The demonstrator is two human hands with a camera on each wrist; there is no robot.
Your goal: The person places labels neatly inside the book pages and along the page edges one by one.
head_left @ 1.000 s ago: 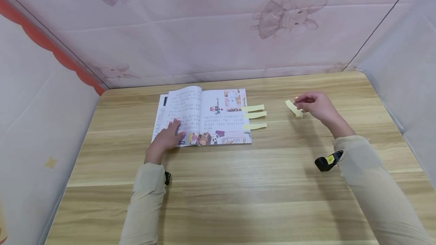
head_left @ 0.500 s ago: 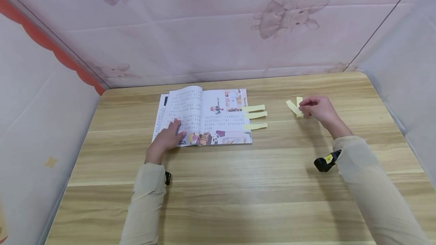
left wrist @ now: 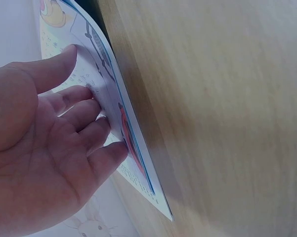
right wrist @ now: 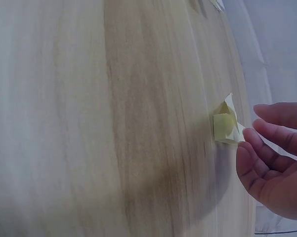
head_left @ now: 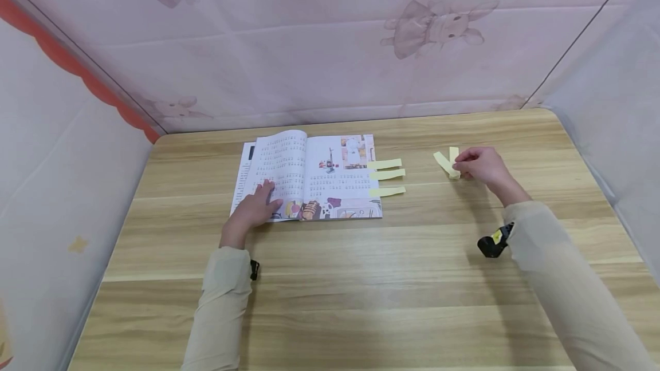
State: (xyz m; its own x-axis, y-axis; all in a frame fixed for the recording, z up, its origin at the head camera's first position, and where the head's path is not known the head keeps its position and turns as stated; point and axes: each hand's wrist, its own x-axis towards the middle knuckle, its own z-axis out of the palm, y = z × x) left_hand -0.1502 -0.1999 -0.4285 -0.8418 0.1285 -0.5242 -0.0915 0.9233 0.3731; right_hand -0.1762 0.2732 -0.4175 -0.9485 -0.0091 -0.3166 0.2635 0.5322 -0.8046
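An open book [head_left: 340, 188] with printed, illustrated pages lies at the back left of the table. My left hand [head_left: 254, 206] rests on its lower left page with spread, relaxed fingers; the left wrist view shows this hand [left wrist: 54, 123] against the page. Further right, two pale yellow sticky strips [head_left: 444, 164] meet in a V. My right hand [head_left: 484, 164] has its fingers bent and pinches the edge of the right-hand strip [head_left: 454, 154] between thumb and forefinger. In the right wrist view, folded yellow paper [right wrist: 225, 127] sits right at the fingertips.
Three yellow sticky strips [head_left: 387, 174] stick out from the book's right edge. The wooden table [head_left: 361, 291] meets a pink curtain wall [head_left: 330, 73] with rabbit prints behind. A black wrist camera [head_left: 493, 245] hangs below the right sleeve.
My right hand has shifted slightly down and toward the near end of the strips, uncovering the second strip of the V. The left hand and book stay put.
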